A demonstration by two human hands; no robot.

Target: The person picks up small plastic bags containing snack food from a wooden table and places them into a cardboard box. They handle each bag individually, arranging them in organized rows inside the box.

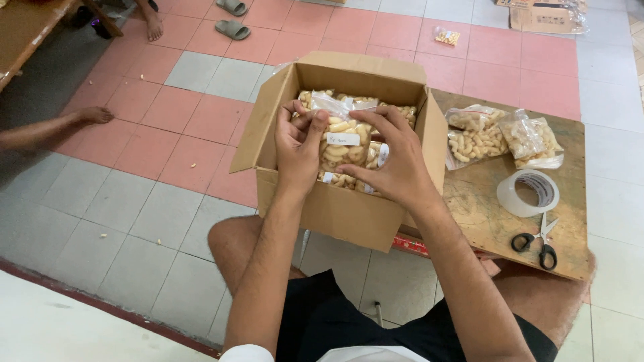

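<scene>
Both hands — left hand (298, 144), right hand (396, 157) — are pinching a light, crinkly snack bag (344, 144) by its edges over the cardboard box (335, 208) — likely crushable, slippery.

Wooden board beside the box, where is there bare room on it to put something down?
The wooden board is bare along its near left part, between the cardboard box, the tape roll and the scissors. Its far end is crowded with snack bags. The box is packed, with both hands inside.

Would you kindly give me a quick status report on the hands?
Left hand and right hand both grip a clear snack bag inside the open cardboard box. Nothing in the way.
</scene>
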